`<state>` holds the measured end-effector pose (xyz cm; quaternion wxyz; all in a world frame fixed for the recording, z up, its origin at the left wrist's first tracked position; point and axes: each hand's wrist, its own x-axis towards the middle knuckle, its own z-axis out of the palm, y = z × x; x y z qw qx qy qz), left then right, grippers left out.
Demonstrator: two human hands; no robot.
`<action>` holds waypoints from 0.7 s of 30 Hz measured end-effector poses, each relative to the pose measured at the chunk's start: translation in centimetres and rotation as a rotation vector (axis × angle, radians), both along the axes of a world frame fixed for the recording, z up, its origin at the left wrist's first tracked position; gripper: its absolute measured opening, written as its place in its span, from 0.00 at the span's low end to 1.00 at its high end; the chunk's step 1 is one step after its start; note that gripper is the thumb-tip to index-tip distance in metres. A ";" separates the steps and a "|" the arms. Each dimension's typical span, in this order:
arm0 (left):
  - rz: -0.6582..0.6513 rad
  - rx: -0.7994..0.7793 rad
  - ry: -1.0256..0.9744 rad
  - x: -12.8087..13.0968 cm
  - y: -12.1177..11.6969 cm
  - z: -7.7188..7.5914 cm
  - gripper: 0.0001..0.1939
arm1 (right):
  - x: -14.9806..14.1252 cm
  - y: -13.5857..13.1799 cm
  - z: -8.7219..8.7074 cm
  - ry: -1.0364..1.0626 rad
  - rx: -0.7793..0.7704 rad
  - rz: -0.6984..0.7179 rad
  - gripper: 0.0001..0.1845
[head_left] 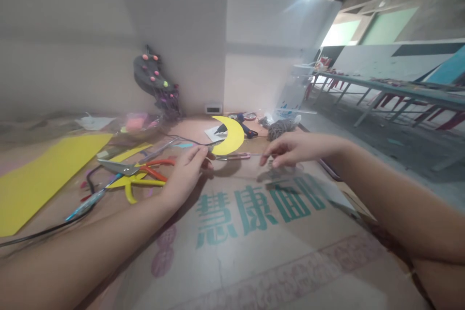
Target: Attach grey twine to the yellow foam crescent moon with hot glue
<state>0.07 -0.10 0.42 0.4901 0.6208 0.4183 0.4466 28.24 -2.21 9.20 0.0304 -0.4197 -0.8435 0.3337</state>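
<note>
A flat yellow crescent moon cutout (235,136) stands upright, its lower tip pinched between the thumb and fingers of my left hand (189,167). My right hand (290,149) hovers to the right of the cutout, fingers loosely bent and apart, with nothing in them that I can make out. Below both hands lies a printed sheet (232,261) with large green characters. Behind the cutout is a dark blue glue gun (250,131), partly hidden. Scissors (125,168) with orange-red handles and a tool with yellow handles (132,189) lie left of my left hand.
A yellow sheet (47,179) covers the left of the table. Grey yarn (281,129) sits beyond my right hand. A dark crescent with pompoms (154,77) leans against the white panel (181,24), near a small digital display (213,109). A long table (381,87) stands at right.
</note>
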 end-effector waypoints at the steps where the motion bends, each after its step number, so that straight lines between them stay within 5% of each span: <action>1: -0.001 -0.003 -0.001 0.0 0.1 -0.1 0.18 | 1.1 0.3 0.5 -0.062 0.064 -0.048 0.14; 6: 0.005 0.007 0.012 -0.1 0.6 -0.5 0.19 | 5.3 1.4 1.6 -0.343 0.162 -0.238 0.15; 11: -0.018 -0.019 -0.015 -0.1 0.7 -0.7 0.18 | 4.6 0.0 2.8 -0.477 0.212 -0.317 0.19; 14: -0.029 -0.029 -0.011 -0.1 0.6 -0.8 0.17 | 2.7 -2.4 4.3 -0.317 0.240 -0.176 0.21; 19: -0.054 0.062 0.058 -0.1 0.7 -1.0 0.16 | 0.0 -6.5 6.6 -0.031 0.078 0.121 0.20; 21: -0.076 0.125 0.107 -0.2 0.7 -1.0 0.16 | -0.1 -6.8 6.6 0.001 0.089 0.147 0.29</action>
